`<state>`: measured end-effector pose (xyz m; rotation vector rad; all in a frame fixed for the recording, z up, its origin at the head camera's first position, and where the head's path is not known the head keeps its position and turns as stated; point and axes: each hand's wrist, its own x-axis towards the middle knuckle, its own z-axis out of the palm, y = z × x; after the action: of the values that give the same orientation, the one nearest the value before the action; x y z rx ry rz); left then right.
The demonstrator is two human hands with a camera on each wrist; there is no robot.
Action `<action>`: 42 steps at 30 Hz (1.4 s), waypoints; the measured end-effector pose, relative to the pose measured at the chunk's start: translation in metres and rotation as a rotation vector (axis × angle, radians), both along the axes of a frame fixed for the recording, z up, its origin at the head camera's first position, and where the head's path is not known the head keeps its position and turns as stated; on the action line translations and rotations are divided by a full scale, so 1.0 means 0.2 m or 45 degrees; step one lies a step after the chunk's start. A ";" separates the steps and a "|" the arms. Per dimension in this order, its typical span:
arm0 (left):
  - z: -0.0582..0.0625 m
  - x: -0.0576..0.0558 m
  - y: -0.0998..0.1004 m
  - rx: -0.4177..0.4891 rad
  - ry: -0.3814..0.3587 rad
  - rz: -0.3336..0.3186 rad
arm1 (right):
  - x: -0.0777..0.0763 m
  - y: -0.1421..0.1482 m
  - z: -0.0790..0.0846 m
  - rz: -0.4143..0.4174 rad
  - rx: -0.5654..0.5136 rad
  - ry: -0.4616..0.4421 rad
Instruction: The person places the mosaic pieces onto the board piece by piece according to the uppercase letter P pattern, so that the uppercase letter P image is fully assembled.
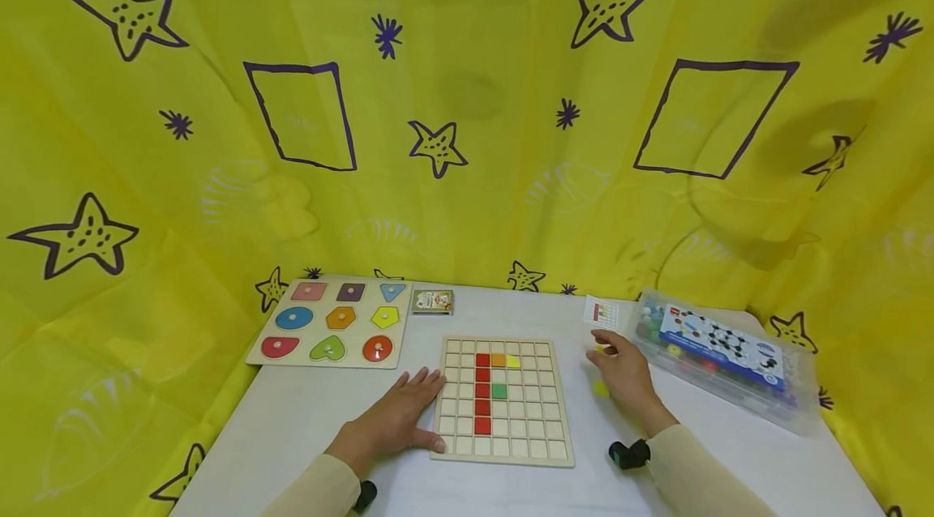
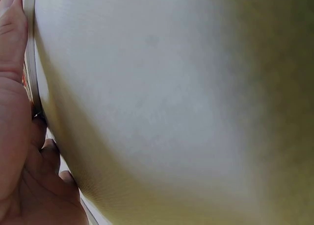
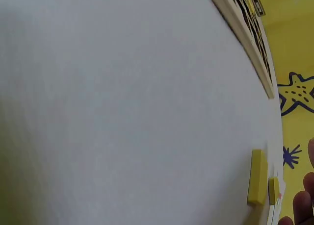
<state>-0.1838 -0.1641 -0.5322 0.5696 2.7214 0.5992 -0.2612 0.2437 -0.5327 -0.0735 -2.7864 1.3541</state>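
A wooden grid board [image 1: 508, 446] lies on the table. Red tiles [image 1: 482, 391] fill a column of it, with an orange tile [image 1: 499, 360], a yellow tile [image 1: 514, 361] and a green tile [image 1: 499, 391] to their right. My left hand [image 1: 394, 416] rests along the board's left edge, fingers straight and thumb at the near-left corner. Right of the board, my right hand [image 1: 623, 378] hovers with bent fingers and a gap between thumb and forefinger. Two loose yellow tiles lie beside it, a nearer tile [image 3: 257, 177] and a farther tile [image 3: 274, 190].
Back left lies a shape puzzle [image 1: 326, 331] with knobbed pieces. A small box [image 1: 433, 301] sits behind the board. A pattern card [image 1: 601, 312] lies at the back right, beside a clear plastic case [image 1: 722, 355] of coloured parts. Yellow curtain [image 1: 467, 209] encloses the table.
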 end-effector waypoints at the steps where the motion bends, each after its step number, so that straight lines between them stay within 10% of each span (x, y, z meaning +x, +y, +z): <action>1: 0.00 0.00 0.00 0.002 -0.001 0.003 | -0.01 0.01 -0.01 0.011 0.014 -0.011; 23: 0.00 0.00 0.00 0.005 0.003 -0.004 | -0.02 0.05 -0.08 0.239 0.102 -0.013; 42: -0.02 -0.01 -0.01 0.004 0.026 -0.024 | 0.01 0.03 -0.09 0.228 0.263 0.021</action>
<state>-0.1852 -0.1658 -0.5370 0.6048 2.7311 0.5967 -0.2598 0.2498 -0.5507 0.1977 -2.9602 1.0808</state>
